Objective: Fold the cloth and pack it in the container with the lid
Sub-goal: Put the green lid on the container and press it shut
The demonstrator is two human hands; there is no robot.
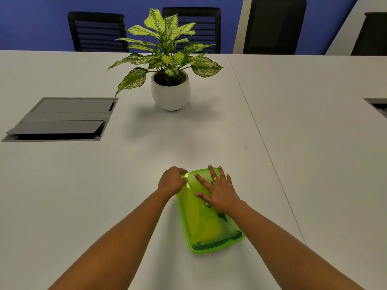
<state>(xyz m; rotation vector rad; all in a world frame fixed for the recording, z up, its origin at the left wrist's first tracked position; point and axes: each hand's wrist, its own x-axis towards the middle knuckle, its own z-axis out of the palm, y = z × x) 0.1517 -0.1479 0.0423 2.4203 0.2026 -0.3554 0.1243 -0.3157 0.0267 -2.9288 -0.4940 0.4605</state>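
A translucent green container lies on the white table near me, with its green lid on top. Through the lid a yellowish folded cloth shows inside, only dimly. My left hand grips the lid's far left corner with curled fingers. My right hand lies flat on the lid's far half, fingers spread, a gold ring on one finger. It covers a small label on the lid.
A potted plant in a white pot stands at the table's middle, beyond the container. A grey cable hatch is set into the table at the left, another at the right edge. Black chairs line the far side.
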